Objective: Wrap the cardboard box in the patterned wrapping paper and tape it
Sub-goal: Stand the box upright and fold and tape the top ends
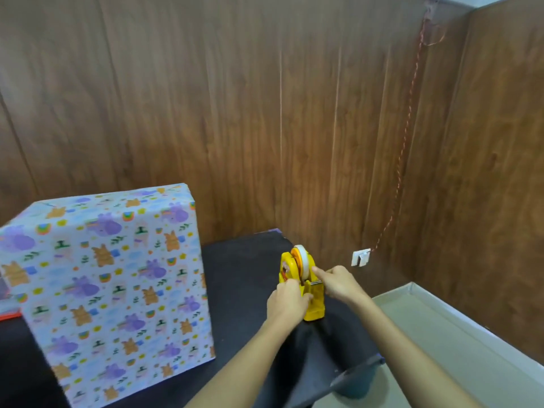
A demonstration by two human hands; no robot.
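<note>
A tall box (112,278) covered in pale patterned wrapping paper with purple and orange animals stands on the left of the black table (244,269). To its right stands a yellow tape dispenser (312,301) with a white roll of tape (301,259) on an orange hub. My left hand (287,303) grips the dispenser's left side. My right hand (338,282) is on the dispenser's right side, its index finger stretched onto the roll and the other fingers curled near the cutter.
Wood-panelled walls close in behind and to the right. A red-white twisted cord (403,160) hangs down to a small white wall hook (361,257). A pale floor (459,348) lies right of the table. A red-edged object (10,315) shows at the far left.
</note>
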